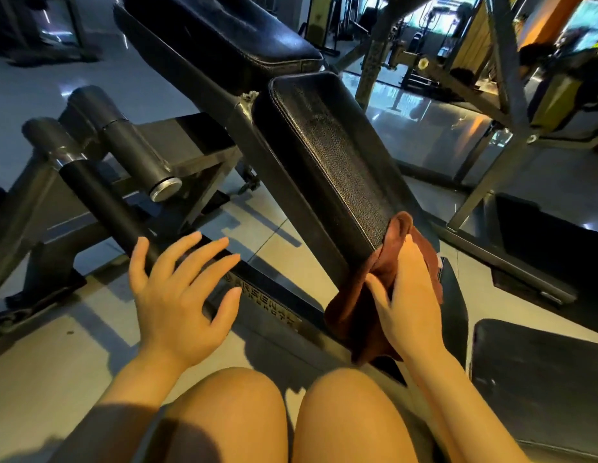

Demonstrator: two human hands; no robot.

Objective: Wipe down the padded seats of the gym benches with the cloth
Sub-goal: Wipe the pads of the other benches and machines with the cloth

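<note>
1. My right hand (409, 295) lies on the brown cloth (354, 295), fingers (414, 259) stretched fairly straight along it and the thumb spread to the side, pressing the cloth against the near end of the padded seat (331, 155).
2. My left hand (180, 292) hangs in the air with its fingers (204, 262) spread wide and holding nothing, just over the dark frame beam (267, 295) of the bench.
3. The cloth is bunched and wraps over the lower edge of the seat; part of it hangs below my palm, towards the frame.
4. The seat is black, grainy, and slopes up and away from me; a second black pad (224, 31) sits above it, further off.
5. The frame beam carries raised lettering just under my left fingers.
6. To the left, dark round roller pads (124, 142) stick out from the frame, one with a shiny metal end cap.
7. My bare knees (237, 412) show at the bottom, over a pale tiled floor (43, 362).
8. Another black pad (538, 379) lies at the lower right, and more metal gym frames (501, 61) stand beyond, blurred.
</note>
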